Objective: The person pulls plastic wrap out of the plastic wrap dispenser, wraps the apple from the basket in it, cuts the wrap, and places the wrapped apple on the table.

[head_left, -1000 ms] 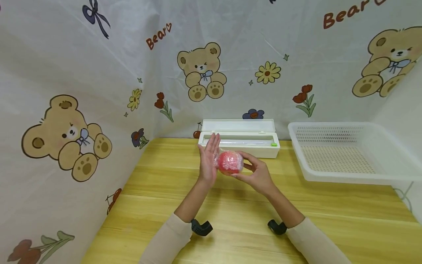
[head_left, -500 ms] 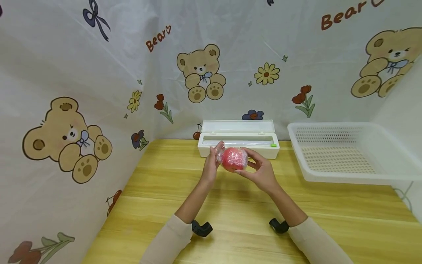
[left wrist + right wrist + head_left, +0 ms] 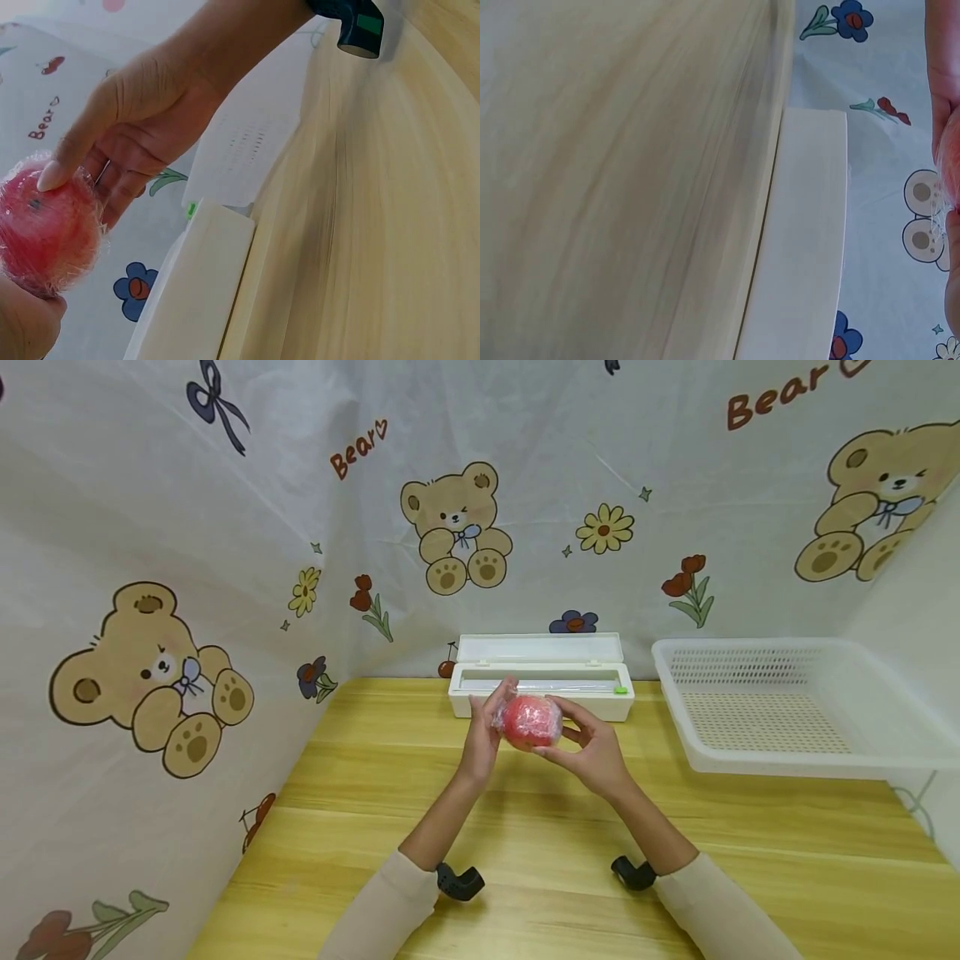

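Note:
A red apple [image 3: 531, 722] wrapped in clear cling film is held up above the table between both hands. My right hand [image 3: 592, 756] grips its right side, thumb below and fingers behind. In the left wrist view, the thumb of that hand lies on the apple [image 3: 49, 225] near the stem. My left hand [image 3: 480, 739] bends its fingers round the film-covered left side, and its thumb stands away from the fruit. Wrinkled film bunches near the left fingers. The right wrist view catches only a sliver of the apple [image 3: 950, 165] at its edge.
Behind the hands stands a white cling film box [image 3: 540, 702], lid raised, with a roll inside and a green slider. A white perforated basket [image 3: 780, 764] is at the right of the wooden table [image 3: 540, 877]. A bear-printed cloth [image 3: 300, 510] hangs behind and left.
My left hand goes from a flat, upright palm beside the apple to fingers bent round its side. The apple and right hand have shifted slightly right and stay nearly still over the last half second.

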### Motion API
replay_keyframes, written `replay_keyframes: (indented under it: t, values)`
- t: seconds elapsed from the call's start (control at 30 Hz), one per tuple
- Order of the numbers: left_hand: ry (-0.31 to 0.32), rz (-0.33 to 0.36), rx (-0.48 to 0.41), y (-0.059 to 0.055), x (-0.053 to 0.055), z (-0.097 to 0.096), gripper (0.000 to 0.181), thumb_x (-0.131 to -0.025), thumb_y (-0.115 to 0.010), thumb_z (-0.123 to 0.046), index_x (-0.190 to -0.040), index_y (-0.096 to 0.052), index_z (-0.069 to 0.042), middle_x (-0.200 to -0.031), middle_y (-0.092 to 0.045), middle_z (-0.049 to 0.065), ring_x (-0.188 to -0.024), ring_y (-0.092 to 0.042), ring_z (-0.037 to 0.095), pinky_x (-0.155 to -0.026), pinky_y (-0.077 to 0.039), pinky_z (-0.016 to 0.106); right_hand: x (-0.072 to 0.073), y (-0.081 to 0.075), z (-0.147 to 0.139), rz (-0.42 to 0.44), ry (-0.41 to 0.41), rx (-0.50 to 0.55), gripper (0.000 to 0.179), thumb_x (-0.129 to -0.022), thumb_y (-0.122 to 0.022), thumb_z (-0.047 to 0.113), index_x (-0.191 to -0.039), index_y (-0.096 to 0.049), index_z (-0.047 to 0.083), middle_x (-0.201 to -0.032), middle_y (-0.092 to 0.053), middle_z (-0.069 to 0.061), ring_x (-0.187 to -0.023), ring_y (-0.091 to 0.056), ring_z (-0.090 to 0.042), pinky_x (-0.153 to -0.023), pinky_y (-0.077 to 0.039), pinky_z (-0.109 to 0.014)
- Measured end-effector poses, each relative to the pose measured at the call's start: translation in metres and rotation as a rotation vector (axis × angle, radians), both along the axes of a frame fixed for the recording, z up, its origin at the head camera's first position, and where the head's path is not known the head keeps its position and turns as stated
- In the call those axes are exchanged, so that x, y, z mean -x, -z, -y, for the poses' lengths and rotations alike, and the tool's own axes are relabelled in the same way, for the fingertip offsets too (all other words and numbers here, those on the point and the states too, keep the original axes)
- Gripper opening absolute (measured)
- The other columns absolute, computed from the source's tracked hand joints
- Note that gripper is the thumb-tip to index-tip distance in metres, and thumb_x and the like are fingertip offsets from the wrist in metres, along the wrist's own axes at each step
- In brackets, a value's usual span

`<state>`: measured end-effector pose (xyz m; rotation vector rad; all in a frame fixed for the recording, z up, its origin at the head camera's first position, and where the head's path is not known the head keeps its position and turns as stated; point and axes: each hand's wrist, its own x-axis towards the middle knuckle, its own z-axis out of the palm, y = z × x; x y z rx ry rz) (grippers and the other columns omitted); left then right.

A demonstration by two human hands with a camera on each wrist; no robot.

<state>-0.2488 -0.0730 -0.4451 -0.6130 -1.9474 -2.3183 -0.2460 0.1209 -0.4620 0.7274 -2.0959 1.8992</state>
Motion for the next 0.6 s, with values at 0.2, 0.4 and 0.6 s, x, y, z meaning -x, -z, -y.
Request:
replay_keyframes:
  t: [0.2, 0.4, 0.6]
  values:
    - [-0.024, -0.028, 0.018, 0.0000, -0.0021, -0.0033, 0.077, -0.107, 0.006, -0.048, -0.157, -0.037, -0.009, -0.161, -0.038, 0.007, -0.149, -0.031, 0.024, -0.122, -0.023, 0.051, -0.0008, 0.0038, 0.0027, -0.025, -0.018, 0.008, 0.070, -0.076, -0.086, -0.006, -0.139, -0.059, 0.006, -0.141, -0.059, -0.010, -0.129, -0.055, -0.030, -0.098, -0.052, -0.028]
    - [-0.095, -0.071, 0.114, 0.0061, -0.0047, -0.0073, 0.072, -0.108, 0.000, -0.050, -0.157, -0.039, -0.014, -0.161, -0.038, 0.006, -0.148, -0.033, 0.022, -0.121, -0.027, 0.048, -0.0009, 0.0059, 0.0053, -0.028, -0.005, -0.016, 0.069, -0.076, -0.087, -0.003, -0.139, -0.061, 0.010, -0.141, -0.060, -0.006, -0.130, -0.056, -0.026, -0.098, -0.052, -0.028]
    - [-0.121, -0.101, 0.170, 0.0085, -0.0069, -0.0090, 0.063, -0.111, 0.000, -0.037, -0.159, -0.033, -0.014, -0.163, -0.034, 0.006, -0.150, -0.030, 0.026, -0.121, -0.028, 0.048, -0.0008, 0.0074, 0.0059, -0.035, -0.001, -0.039, 0.070, -0.075, -0.088, -0.002, -0.139, -0.061, 0.009, -0.141, -0.060, -0.007, -0.129, -0.057, -0.026, -0.097, -0.053, -0.028]
